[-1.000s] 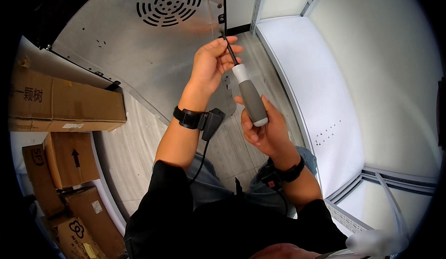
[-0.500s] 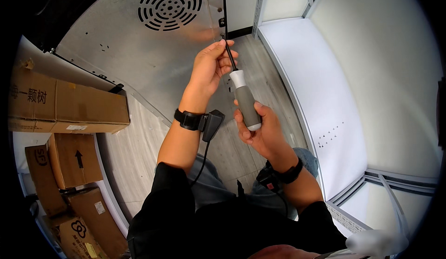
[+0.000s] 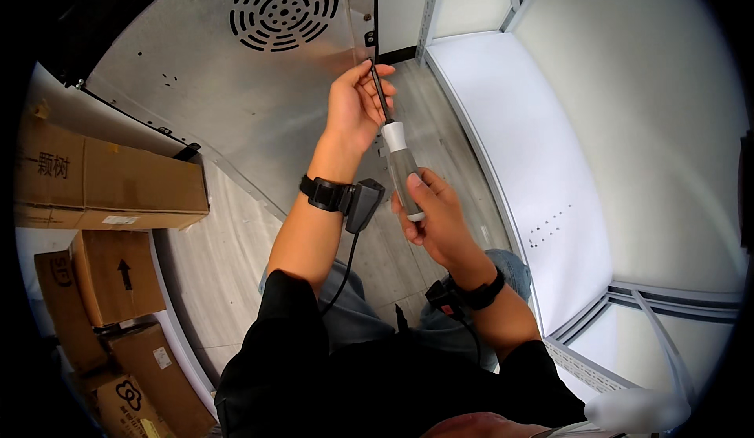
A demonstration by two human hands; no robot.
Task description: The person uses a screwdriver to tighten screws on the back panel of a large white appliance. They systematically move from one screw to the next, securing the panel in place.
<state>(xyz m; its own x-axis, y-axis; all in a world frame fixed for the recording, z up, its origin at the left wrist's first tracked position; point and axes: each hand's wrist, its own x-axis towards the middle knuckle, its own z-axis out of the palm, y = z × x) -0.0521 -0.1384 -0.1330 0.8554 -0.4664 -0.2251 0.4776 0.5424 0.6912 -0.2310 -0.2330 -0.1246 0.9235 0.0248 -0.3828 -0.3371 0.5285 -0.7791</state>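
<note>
The right hand (image 3: 434, 210) is gripping the lower part of a long screwdriver with a grey-and-white handle and a slim dark metal shaft (image 3: 394, 136), fingers wrapping round it and the thumb lying along the grip. The screwdriver is slanting away from the person, its tip pointing to the far side, at the right edge of a large silver sheet-metal panel (image 3: 236, 100). The left hand (image 3: 359, 108) is holding the shaft close to the tip, thumb and forefinger pinching narrowly while the other fingers are curling loosely behind it. The fingertips are hiding the very end, so whether it is touching the metal cannot be told. A small black fitting (image 3: 371, 39) is sitting just beyond the tip on the panel's edge, and a round vent of black curved slots (image 3: 284, 10) is showing at the far side.

Black straps with box-shaped modules are circling both wrists. On the right, a long white shelf (image 3: 518, 116) is carrying a scatter of tiny dark pieces (image 3: 550, 226), too small to identify. On the left, a long brown cardboard box (image 3: 145, 175) is lying beyond a smaller brown box marked with a black arrow (image 3: 122, 277). Pale wood-look flooring (image 3: 220, 281) is running between.
</note>
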